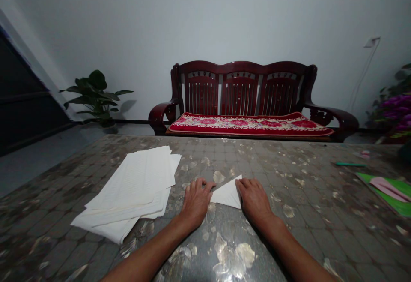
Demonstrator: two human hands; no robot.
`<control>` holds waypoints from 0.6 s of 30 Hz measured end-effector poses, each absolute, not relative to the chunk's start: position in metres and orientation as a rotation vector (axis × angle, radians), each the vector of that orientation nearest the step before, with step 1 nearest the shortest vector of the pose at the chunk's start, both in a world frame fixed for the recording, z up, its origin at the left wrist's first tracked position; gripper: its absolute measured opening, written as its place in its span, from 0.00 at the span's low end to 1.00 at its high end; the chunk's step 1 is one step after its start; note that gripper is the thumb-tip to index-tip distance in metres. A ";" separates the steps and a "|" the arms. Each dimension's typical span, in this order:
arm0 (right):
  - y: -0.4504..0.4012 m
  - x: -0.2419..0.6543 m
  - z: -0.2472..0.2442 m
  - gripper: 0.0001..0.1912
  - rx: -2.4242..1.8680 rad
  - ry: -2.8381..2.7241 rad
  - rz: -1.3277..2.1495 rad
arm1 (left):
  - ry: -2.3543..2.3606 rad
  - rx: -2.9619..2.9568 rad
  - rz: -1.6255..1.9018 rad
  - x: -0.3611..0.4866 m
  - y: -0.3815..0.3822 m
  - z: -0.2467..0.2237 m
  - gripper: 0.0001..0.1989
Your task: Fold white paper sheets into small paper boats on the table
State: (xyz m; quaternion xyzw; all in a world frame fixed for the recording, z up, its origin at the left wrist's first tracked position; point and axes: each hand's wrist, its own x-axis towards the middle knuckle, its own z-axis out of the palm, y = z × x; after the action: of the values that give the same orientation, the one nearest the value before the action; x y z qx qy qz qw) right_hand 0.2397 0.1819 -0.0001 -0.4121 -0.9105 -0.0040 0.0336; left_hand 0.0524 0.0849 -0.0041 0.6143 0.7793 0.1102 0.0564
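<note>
A small white sheet of folded paper (227,194), triangular in outline, lies on the patterned table between my hands. My left hand (196,199) rests at its left corner, fingers curled and thumb reaching onto the paper. At the paper's right edge, my right hand (255,198) has its fingers bent together and pressed on the edge. The undersides of both hands are hidden, so part of each hold cannot be seen. Left of my left hand lies a loose stack of white paper sheets (135,183) with faint printed lines, its edges uneven.
The table (308,230) has a floral, tile-like covering. On its right are a green pen (349,164) and a green sheet (366,181) with a pink piece (388,188) on it. Beyond stands a wooden bench (239,89), with a potted plant (98,95) to the left.
</note>
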 end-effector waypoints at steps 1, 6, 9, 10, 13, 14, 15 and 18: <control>0.183 0.240 0.000 0.24 -1.275 -2.793 -0.017 | 2.361 1.866 0.331 0.052 0.085 -0.005 0.17; 0.186 0.241 0.000 0.23 -1.282 -2.782 -0.026 | 2.384 1.899 0.310 0.050 0.087 -0.009 0.19; 0.188 0.240 0.001 0.22 -1.317 -2.749 -0.026 | 2.380 1.944 0.255 0.051 0.088 -0.007 0.19; 0.188 0.240 0.000 0.22 -1.331 -2.736 -0.030 | 2.376 1.957 0.236 0.051 0.088 -0.007 0.18; 0.191 0.238 0.000 0.21 -1.398 -2.695 -0.055 | 2.391 1.985 0.184 0.052 0.089 -0.005 0.18; 0.193 0.238 -0.001 0.21 -1.419 -2.685 -0.063 | 2.401 1.993 0.171 0.052 0.090 -0.005 0.18; 0.195 0.239 -0.001 0.22 -1.434 -2.676 -0.068 | 2.409 2.000 0.160 0.052 0.091 -0.005 0.18; 0.201 0.243 -0.001 0.23 -1.477 -2.651 -0.062 | 2.419 1.997 0.157 0.053 0.096 -0.004 0.16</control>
State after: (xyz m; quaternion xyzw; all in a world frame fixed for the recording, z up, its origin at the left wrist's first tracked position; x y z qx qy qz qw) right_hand 0.2433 0.2008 -0.0005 -0.4859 -0.8722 -0.0203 0.0533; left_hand 0.0526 0.0957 -0.0043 0.6358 0.7702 0.0499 0.0004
